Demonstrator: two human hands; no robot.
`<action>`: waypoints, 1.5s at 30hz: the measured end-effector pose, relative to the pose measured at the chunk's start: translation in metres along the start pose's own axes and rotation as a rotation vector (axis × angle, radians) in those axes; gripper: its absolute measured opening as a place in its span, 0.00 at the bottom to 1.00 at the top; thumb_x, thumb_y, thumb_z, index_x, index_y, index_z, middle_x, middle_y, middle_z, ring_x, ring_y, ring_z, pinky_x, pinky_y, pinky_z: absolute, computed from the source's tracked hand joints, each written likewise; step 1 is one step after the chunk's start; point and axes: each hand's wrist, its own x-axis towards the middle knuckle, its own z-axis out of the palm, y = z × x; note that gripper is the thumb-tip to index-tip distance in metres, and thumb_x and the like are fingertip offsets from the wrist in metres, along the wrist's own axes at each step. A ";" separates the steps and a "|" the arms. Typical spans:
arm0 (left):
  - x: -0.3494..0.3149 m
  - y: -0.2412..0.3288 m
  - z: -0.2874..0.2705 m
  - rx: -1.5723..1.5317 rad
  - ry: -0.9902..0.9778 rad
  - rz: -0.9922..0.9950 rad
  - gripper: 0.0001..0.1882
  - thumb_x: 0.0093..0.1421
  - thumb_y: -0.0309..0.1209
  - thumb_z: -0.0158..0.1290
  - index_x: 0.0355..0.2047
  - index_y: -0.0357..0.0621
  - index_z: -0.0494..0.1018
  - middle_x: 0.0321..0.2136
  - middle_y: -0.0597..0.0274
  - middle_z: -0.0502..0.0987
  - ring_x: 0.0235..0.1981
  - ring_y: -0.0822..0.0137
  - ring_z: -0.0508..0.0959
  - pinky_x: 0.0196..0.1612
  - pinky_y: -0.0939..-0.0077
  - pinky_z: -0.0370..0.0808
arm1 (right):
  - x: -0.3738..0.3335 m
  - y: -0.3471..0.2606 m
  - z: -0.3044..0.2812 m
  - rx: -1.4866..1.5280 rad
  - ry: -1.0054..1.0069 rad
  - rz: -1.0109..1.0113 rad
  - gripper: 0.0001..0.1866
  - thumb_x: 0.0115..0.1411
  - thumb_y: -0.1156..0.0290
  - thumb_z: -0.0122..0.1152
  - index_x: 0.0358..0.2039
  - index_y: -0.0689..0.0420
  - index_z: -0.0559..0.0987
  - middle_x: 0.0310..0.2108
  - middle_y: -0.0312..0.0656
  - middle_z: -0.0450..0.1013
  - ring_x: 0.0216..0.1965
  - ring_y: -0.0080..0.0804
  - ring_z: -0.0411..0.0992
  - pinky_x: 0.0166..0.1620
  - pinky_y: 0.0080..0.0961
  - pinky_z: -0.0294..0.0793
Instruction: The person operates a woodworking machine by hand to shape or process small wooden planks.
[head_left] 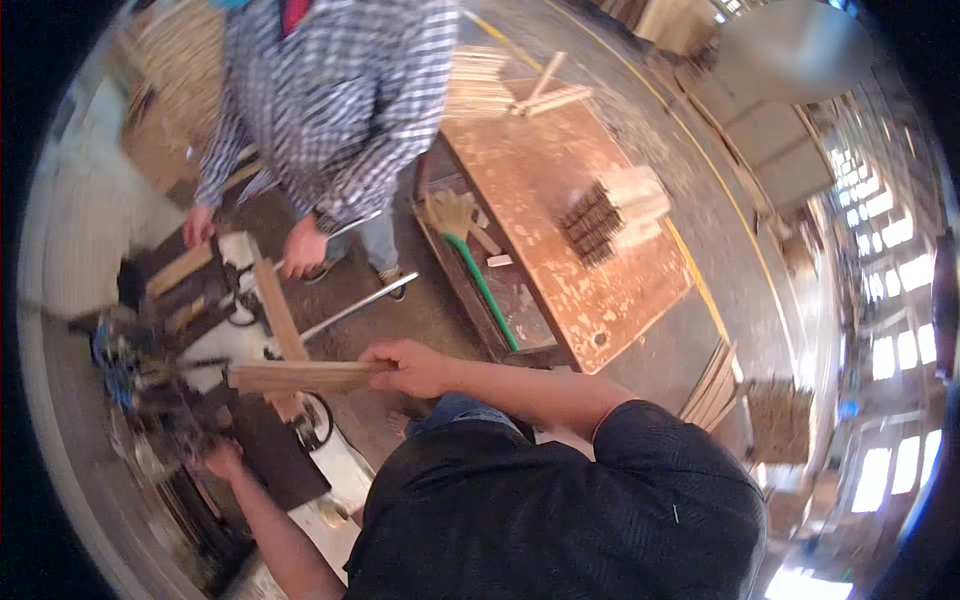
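My right hand is closed round one end of a wooden board. The board points left, its far end close to a machine with dark and blue parts. My left hand is at the near side of the machine, its fingers blurred and partly hidden. Another wooden strip lies beyond my board, near a co-worker's hand. The co-worker's other hand is by a wooden piece on the dark machine table.
A co-worker in a checked shirt stands across the machine. To the right, a worn brown table bears stacked wood pieces. A green-handled broom leans by it. A metal bar sticks out near the co-worker.
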 end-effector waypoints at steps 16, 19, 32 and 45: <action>-0.086 0.087 -0.036 0.991 0.264 0.388 0.18 0.59 0.44 0.51 0.38 0.42 0.79 0.31 0.44 0.81 0.37 0.49 0.82 0.38 0.46 0.78 | -0.243 0.109 -0.279 0.458 1.881 0.018 0.23 0.63 0.77 0.58 0.59 0.62 0.69 0.36 0.40 0.77 0.35 0.26 0.77 0.36 0.23 0.78; -0.126 0.105 -0.025 0.279 0.355 0.150 0.22 0.60 0.44 0.50 0.46 0.40 0.78 0.32 0.41 0.81 0.35 0.45 0.82 0.40 0.44 0.78 | -0.259 0.142 -0.305 0.459 1.964 0.196 0.23 0.62 0.77 0.59 0.58 0.63 0.70 0.36 0.40 0.77 0.33 0.27 0.77 0.34 0.22 0.76; -0.201 0.163 0.028 0.501 0.449 -0.150 0.25 0.68 0.55 0.40 0.60 0.65 0.71 0.62 0.66 0.66 0.61 0.56 0.67 0.60 0.48 0.66 | -0.263 0.157 -0.340 -0.066 1.500 0.880 0.48 0.54 0.53 0.69 0.67 0.63 0.58 0.56 0.59 0.68 0.58 0.53 0.67 0.60 0.41 0.67; -0.203 0.172 0.028 0.535 0.424 -0.192 0.27 0.69 0.55 0.38 0.60 0.62 0.70 0.61 0.67 0.67 0.61 0.58 0.67 0.58 0.49 0.68 | -0.251 0.137 -0.355 -0.365 1.191 1.001 0.54 0.45 0.60 0.72 0.70 0.49 0.51 0.63 0.60 0.56 0.64 0.56 0.60 0.64 0.40 0.66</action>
